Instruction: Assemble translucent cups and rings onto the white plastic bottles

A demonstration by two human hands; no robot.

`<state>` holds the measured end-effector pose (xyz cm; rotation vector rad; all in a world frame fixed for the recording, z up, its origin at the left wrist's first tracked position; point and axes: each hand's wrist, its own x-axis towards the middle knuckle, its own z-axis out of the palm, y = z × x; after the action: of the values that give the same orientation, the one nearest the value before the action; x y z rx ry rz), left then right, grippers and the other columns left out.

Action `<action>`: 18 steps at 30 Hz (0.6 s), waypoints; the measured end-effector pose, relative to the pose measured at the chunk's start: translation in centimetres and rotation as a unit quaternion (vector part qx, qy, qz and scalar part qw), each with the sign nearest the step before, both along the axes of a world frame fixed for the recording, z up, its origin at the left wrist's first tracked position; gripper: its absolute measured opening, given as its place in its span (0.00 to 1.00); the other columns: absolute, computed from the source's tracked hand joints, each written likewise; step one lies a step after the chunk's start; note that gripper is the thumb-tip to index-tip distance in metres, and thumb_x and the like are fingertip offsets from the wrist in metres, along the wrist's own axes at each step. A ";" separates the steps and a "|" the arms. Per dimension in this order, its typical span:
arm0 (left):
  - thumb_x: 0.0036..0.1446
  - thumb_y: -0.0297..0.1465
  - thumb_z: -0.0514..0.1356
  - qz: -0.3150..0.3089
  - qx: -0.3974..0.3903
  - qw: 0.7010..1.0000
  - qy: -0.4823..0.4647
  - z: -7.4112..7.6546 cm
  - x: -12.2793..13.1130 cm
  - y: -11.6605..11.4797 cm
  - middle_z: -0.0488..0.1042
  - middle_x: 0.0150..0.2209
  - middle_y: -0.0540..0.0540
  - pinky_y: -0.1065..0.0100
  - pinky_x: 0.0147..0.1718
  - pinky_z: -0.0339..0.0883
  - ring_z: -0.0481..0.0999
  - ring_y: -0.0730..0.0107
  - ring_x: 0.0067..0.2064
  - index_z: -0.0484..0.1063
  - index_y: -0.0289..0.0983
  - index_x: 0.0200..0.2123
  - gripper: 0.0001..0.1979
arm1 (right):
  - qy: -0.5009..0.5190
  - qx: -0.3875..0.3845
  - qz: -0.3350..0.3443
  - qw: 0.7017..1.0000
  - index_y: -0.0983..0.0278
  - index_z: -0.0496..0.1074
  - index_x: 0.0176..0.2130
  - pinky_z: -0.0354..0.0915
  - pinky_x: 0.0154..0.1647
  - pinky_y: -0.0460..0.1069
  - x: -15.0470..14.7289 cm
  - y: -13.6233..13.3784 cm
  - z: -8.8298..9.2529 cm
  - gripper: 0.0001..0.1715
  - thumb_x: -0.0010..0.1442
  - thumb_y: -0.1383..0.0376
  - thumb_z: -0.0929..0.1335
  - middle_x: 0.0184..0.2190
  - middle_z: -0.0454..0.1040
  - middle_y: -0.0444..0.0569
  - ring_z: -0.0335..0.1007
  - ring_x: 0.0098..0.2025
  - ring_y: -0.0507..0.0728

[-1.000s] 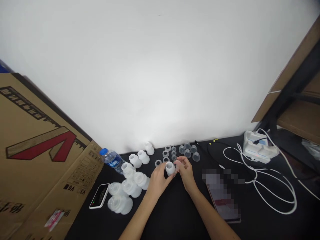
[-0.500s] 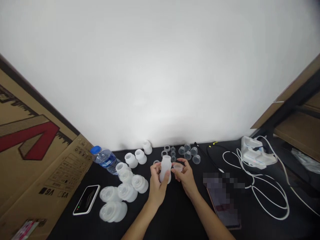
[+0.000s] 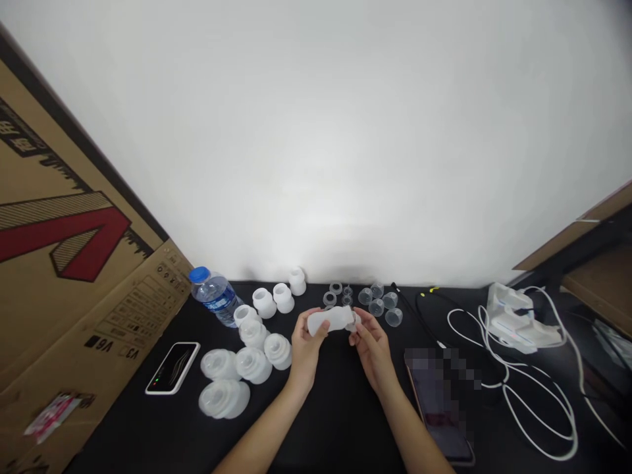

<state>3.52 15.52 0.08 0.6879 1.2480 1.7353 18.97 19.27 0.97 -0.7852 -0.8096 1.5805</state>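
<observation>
Head view: bottle [image 3: 332,320] lies sideways in the air, just above the table [image 3: 336,421], between both hands.
Left hand [image 3: 303,349]: fingers curled round the bottle's base end, thumb on top.
Right hand [image 3: 372,345]: fingertips pinching a small clear cap [image 3: 353,322] at the bottle's mouth.
Doing it well: likely best to hold the body steady, keep the cap square to the mouth, and press lightly, as the thin plastic may flex.
Around: pile [image 3: 254,359] of like bottles to the left, water bottle [image 3: 214,296], phone [image 3: 172,367], box [image 3: 64,263], cable [image 3: 518,388] to the right.
In the way: nothing between the hands. Rings [image 3: 336,293] and cups [image 3: 378,304] lie just beyond and could be knocked.
</observation>
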 end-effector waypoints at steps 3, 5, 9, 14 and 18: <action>0.63 0.51 0.70 0.000 -0.015 1.000 0.011 -0.1 0.0 0.0 0.79 0.61 0.37 0.63 0.42 0.76 0.81 0.54 0.55 0.72 0.42 0.64 0.32 | 0.021 -0.018 -0.018 0.999 0.59 0.83 0.52 0.73 0.37 0.48 0.3 0.3 -0.1 0.27 0.55 0.59 0.84 0.49 0.83 0.52 0.75 0.40 0.55; 0.65 0.53 0.67 0.004 -0.020 0.999 0.033 0.0 -0.1 -0.1 0.76 0.65 0.36 0.62 0.42 0.76 0.82 0.53 0.55 0.69 0.43 0.68 0.34 | 0.016 -0.023 -0.024 0.999 0.60 0.82 0.52 0.74 0.39 0.49 0.4 0.4 -0.2 0.28 0.53 0.60 0.85 0.50 0.84 0.53 0.77 0.42 0.57; 0.67 0.55 0.65 0.009 -0.010 0.995 0.094 0.5 -0.3 -0.2 0.74 0.67 0.37 0.60 0.45 0.77 0.81 0.52 0.56 0.66 0.46 0.71 0.36 | -0.004 -0.015 -0.023 1.000 0.60 0.82 0.52 0.74 0.38 0.49 0.3 0.5 -0.4 0.30 0.51 0.61 0.85 0.54 0.83 0.55 0.78 0.44 0.58; 0.67 0.55 0.64 0.022 -0.003 0.990 0.137 1.3 -0.5 -0.4 0.77 0.61 0.38 0.55 0.54 0.75 0.81 0.51 0.56 0.66 0.45 0.71 0.36 | -0.020 0.001 -0.001 1.000 0.59 0.83 0.51 0.71 0.34 0.49 0.0 0.3 -0.4 0.27 0.53 0.60 0.85 0.55 0.84 0.55 0.76 0.40 0.57; 0.67 0.56 0.63 0.027 -0.009 0.989 0.143 1.3 -0.9 -0.3 0.79 0.56 0.40 0.56 0.52 0.75 0.81 0.52 0.54 0.68 0.45 0.69 0.35 | -0.042 0.020 0.015 0.999 0.60 0.85 0.50 0.71 0.35 0.50 -0.1 0.2 -0.4 0.24 0.55 0.59 0.84 0.55 0.84 0.55 0.73 0.37 0.55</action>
<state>2.61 15.20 1.42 0.9249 1.4863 1.7086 18.89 19.42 0.56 -0.8189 -0.9153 1.5618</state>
